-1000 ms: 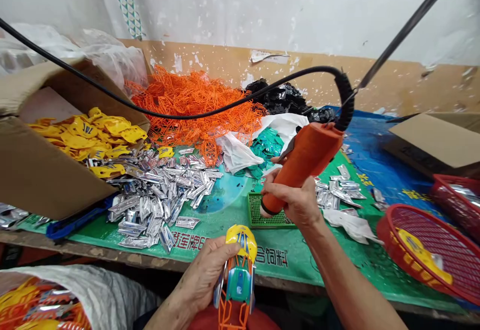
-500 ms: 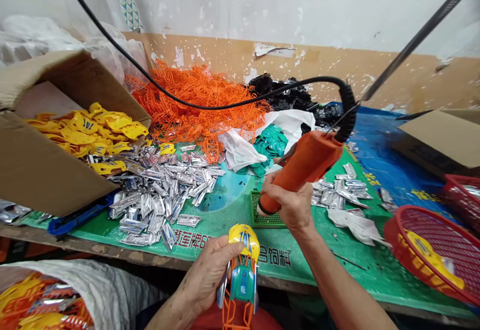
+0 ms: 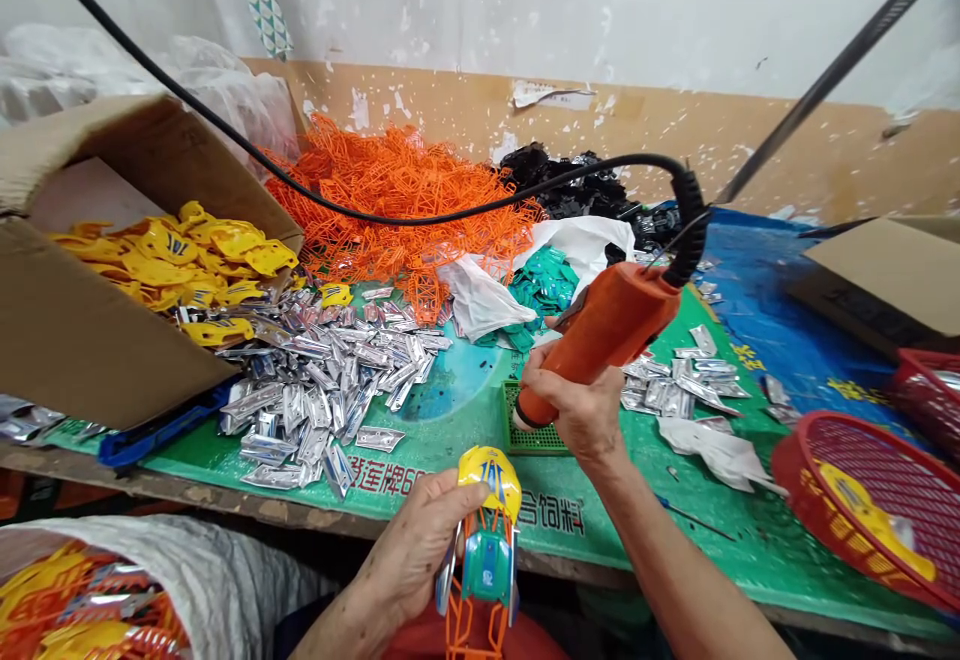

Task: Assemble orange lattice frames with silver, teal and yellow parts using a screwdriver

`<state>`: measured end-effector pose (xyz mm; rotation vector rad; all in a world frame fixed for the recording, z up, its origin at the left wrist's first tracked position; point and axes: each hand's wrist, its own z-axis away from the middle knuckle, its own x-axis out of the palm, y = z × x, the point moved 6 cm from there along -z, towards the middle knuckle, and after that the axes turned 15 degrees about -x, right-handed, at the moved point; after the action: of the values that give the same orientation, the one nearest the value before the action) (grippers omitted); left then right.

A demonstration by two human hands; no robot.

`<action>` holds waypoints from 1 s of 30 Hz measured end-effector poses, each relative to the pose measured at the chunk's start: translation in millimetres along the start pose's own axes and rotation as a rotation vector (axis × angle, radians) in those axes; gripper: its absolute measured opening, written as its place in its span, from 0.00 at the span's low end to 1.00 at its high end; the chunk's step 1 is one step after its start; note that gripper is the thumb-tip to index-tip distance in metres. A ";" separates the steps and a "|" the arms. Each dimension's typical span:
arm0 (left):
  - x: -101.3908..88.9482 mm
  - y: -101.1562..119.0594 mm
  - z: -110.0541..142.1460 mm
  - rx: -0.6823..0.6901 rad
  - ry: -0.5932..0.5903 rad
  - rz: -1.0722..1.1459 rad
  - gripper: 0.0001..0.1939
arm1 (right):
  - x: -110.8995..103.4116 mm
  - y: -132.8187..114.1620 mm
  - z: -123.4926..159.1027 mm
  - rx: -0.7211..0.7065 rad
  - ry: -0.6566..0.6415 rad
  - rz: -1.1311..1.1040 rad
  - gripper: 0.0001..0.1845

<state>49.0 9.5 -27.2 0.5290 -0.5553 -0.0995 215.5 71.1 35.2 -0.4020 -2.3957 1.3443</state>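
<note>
Left hand (image 3: pixel 420 550) curled tight around a toy car (image 3: pixel 487 550); right hand (image 3: pixel 577 410) closed on an orange corded hand tool (image 3: pixel 607 330), forearm rising from lower right.

Left of the left fingers, a white sack (image 3: pixel 187 565) holds yellow and orange plastic pieces, and a cardboard box (image 3: pixel 90 360) holds yellow parts, with silver pieces (image 3: pixel 315 400) heaped beside it. Under the right fingers lies a green perforated pad (image 3: pixel 525 430); far right of them, a red basket (image 3: pixel 791 500) holds a yellow part (image 3: pixel 862 520).
</note>
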 end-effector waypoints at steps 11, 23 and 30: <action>-6.8 -4.5 -2.8 0.015 0.035 -0.010 0.19 | 5.2 -12.8 3.6 -0.029 -0.043 0.041 0.04; -7.9 -10.0 -6.9 0.039 0.026 0.036 0.17 | -6.2 -30.8 -7.2 -0.044 0.031 -0.117 0.07; -5.7 -14.6 -8.4 0.025 0.033 0.063 0.18 | 3.5 -73.7 4.7 -0.069 -0.008 -0.312 0.27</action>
<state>49.4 2.0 -43.3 0.5357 -0.5409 -0.0239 205.2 31.7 96.9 -0.0360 -2.3939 1.1279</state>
